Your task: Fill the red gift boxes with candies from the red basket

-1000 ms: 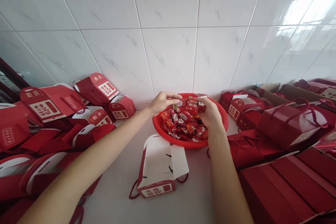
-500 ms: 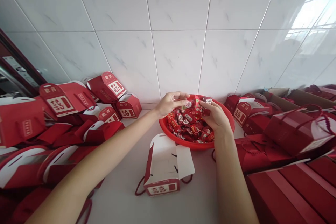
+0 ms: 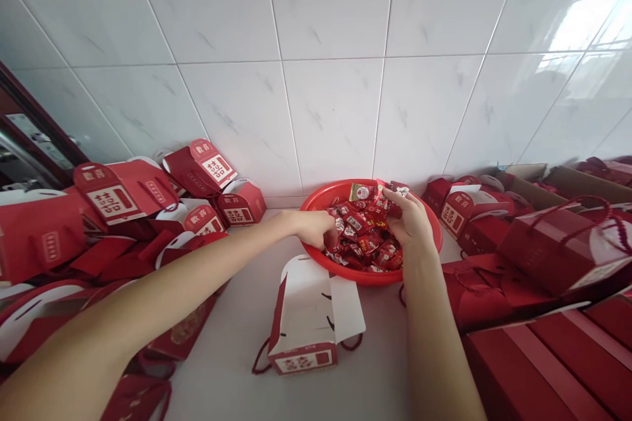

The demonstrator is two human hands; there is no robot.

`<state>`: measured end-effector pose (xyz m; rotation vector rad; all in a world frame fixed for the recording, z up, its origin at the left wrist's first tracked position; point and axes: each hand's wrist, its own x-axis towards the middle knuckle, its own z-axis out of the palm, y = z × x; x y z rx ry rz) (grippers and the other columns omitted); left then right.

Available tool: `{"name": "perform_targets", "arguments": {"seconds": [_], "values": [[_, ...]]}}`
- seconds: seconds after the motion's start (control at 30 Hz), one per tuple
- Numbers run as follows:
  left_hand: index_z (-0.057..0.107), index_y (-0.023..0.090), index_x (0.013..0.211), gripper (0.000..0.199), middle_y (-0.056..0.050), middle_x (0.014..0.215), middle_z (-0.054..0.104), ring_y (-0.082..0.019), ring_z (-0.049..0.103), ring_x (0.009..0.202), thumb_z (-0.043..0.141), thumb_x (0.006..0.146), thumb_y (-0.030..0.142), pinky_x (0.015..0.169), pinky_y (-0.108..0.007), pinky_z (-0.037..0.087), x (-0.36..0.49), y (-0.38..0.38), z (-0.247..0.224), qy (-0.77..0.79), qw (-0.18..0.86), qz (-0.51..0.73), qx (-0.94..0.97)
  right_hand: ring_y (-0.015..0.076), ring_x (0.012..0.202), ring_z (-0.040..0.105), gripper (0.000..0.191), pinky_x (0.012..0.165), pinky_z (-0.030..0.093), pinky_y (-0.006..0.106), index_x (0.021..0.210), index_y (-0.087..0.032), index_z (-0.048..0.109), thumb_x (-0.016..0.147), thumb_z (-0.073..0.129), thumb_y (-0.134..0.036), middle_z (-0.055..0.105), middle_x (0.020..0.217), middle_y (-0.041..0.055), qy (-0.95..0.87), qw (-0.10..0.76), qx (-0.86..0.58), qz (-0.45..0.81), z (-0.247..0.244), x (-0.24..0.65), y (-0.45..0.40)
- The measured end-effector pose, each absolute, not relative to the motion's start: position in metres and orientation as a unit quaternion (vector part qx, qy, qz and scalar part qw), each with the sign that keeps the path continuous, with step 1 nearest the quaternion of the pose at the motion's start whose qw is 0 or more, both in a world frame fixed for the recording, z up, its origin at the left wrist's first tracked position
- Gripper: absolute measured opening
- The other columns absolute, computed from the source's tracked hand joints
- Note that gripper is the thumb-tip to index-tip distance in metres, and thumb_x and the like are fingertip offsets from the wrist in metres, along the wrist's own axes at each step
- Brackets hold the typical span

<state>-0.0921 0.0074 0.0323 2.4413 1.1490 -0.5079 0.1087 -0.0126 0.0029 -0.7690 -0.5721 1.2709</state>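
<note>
A red plastic basket (image 3: 437,230) holds many red wrapped candies (image 3: 368,242). My left hand (image 3: 318,229) reaches over its left rim, fingers closed and bent down among the candies; what they grip, if anything, is hidden. At the basket's right side my right hand (image 3: 409,214) is closed on several wrapped candies (image 3: 395,194), held above the pile. In front of the basket an open red and white box (image 3: 309,316) stands on the light table, its white flaps spread and dark red cord handles at its sides.
Red gift boxes (image 3: 118,197) are piled on the left. More red boxes (image 3: 478,210) and a brown carton (image 3: 523,177) stand on the right, with long red boxes (image 3: 538,368) nearer. A tiled wall (image 3: 330,112) rises behind the basket.
My left hand has moved down and left, away from my right hand and into the candies. My right hand still holds candies in nearly the same place.
</note>
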Motion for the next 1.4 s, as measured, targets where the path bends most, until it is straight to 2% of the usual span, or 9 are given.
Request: {"name": "perform_targets", "arguments": {"seconds": [0.13,0.27,0.4,0.63,0.93,1.1,1.2,1.33,1.4], "values": [[0.079,0.025,0.106,0.044,-0.005,0.098,0.078,-0.023,0.067,0.083,0.065,0.067,0.008,0.06,-0.027,0.043,-0.075,0.003,0.026,0.411,0.104,-0.24,0.873,0.0152,0.061,0.063,0.03,0.048,0.048,0.024,0.063,-0.019,0.063,0.044,0.086,-0.019,0.067,0.061,-0.0032,-0.266,0.696,-0.35,0.568,0.003,0.109,-0.013],[0.08,0.026,0.086,0.025,-0.003,0.077,0.074,-0.02,0.061,0.07,0.068,0.068,0.013,0.06,-0.028,0.038,-0.071,0.006,0.018,0.372,0.054,-0.237,0.896,0.0155,0.061,0.063,0.033,0.047,0.045,0.023,0.064,-0.02,0.061,0.044,0.087,-0.021,0.066,0.062,-0.0033,-0.276,0.694,-0.354,0.564,0.002,0.109,-0.012],[0.076,0.026,0.071,0.011,0.001,0.066,0.069,-0.017,0.056,0.062,0.069,0.073,0.018,0.061,-0.027,0.037,-0.08,0.014,0.01,0.362,0.099,-0.17,0.911,0.0156,0.06,0.062,0.032,0.045,0.043,0.023,0.062,-0.02,0.06,0.043,0.086,-0.021,0.067,0.062,-0.0025,-0.271,0.699,-0.35,0.562,0.0,0.108,-0.011],[0.078,0.022,0.086,0.017,-0.002,0.086,0.076,-0.018,0.063,0.076,0.063,0.08,0.018,0.069,-0.024,0.042,-0.101,0.033,0.007,0.346,0.231,-0.015,0.909,0.0164,0.061,0.062,0.029,0.048,0.046,0.025,0.062,-0.02,0.062,0.044,0.084,-0.02,0.067,0.062,-0.0019,-0.271,0.7,-0.353,0.559,0.001,0.108,-0.012],[0.075,0.014,0.084,0.021,-0.004,0.086,0.074,-0.018,0.063,0.08,0.074,0.074,0.033,0.077,-0.03,0.047,-0.096,0.042,0.014,0.386,0.417,0.256,0.782,0.0146,0.061,0.063,0.025,0.047,0.046,0.023,0.062,-0.018,0.062,0.045,0.081,-0.016,0.067,0.061,-0.0022,-0.228,0.718,-0.365,0.547,0.007,0.107,-0.014],[0.074,0.013,0.084,0.031,-0.004,0.083,0.074,-0.016,0.063,0.075,0.082,0.067,0.038,0.075,-0.031,0.048,-0.091,0.045,0.01,0.409,0.514,0.336,0.675,0.015,0.059,0.063,0.027,0.048,0.049,0.025,0.063,-0.02,0.059,0.048,0.081,-0.016,0.067,0.062,-0.0037,-0.218,0.737,-0.362,0.527,0.003,0.109,-0.011],[0.075,0.014,0.085,0.03,-0.005,0.082,0.075,-0.017,0.064,0.075,0.084,0.066,0.035,0.077,-0.034,0.05,-0.09,0.049,0.008,0.43,0.526,0.362,0.638,0.0151,0.058,0.064,0.027,0.049,0.049,0.026,0.064,-0.02,0.059,0.048,0.08,-0.016,0.067,0.062,-0.0035,-0.222,0.737,-0.36,0.527,0.001,0.109,-0.009],[0.076,0.015,0.077,0.017,-0.005,0.081,0.076,-0.018,0.065,0.079,0.084,0.064,0.021,0.086,-0.035,0.049,-0.093,0.054,0.006,0.473,0.464,0.396,0.636,0.015,0.058,0.063,0.028,0.05,0.05,0.026,0.064,-0.02,0.058,0.048,0.081,-0.016,0.066,0.061,-0.0045,-0.223,0.746,-0.35,0.521,-0.002,0.11,-0.006],[0.076,0.016,0.075,0.016,-0.004,0.08,0.076,-0.018,0.065,0.08,0.084,0.064,0.022,0.087,-0.036,0.049,-0.096,0.054,0.006,0.48,0.447,0.392,0.645,0.0154,0.058,0.064,0.028,0.049,0.049,0.026,0.064,-0.02,0.057,0.05,0.081,-0.016,0.066,0.06,-0.0046,-0.234,0.745,-0.352,0.516,-0.002,0.11,-0.006]]}}
